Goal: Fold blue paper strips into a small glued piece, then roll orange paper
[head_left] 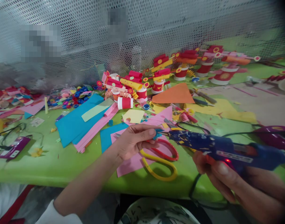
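Note:
My right hand (228, 177) is wrapped round a blue hot glue gun (203, 143) with a small red light glowing on its side. Its nozzle points left, at a small blue piece (158, 133) that looks like paper, pinched between the thumb and fingers of my left hand (137, 137). Nozzle and blue piece appear to touch, though the exact contact is too small to tell. Below my left hand lie scissors with one red and one yellow handle (160, 177), on a pink paper sheet (127, 166); my hand hides part of their blades.
On the green table (70, 168) are blue sheets (72, 124), an orange sheet (174, 94) and yellow paper (224, 110). Several decorated paper cups (126, 103) stand or lie toward the back, before a perforated metal panel (86, 37). Purple power strips (15, 147) with cables sit at both sides.

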A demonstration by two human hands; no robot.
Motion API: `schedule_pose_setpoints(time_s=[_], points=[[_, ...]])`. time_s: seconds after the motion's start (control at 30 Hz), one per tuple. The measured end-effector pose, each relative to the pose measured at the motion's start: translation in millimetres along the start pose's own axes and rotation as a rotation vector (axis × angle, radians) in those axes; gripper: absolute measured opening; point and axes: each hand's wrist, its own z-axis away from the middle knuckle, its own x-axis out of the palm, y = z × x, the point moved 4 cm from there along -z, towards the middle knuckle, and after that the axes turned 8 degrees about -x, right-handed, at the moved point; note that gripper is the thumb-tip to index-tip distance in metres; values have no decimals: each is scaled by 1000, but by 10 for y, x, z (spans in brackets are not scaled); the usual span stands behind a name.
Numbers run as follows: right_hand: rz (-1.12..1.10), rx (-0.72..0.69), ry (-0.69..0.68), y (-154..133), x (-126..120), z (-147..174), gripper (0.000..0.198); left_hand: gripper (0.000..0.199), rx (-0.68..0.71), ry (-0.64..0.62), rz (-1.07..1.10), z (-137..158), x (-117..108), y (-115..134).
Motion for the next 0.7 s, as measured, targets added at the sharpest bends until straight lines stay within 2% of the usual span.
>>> schedule_pose_setpoints(time_s=[0.1, 0.27, 0.7], points=[[-9, 71, -30, -61, 44, 55, 53, 32, 5, 9, -2, 4, 8, 14], [-11, 111, -18, -62, 22, 62, 56, 31, 17, 1, -4, 5, 23, 17], [127, 31, -52, -182, 32, 55, 61, 33, -1, 6, -3, -3, -5, 8]])
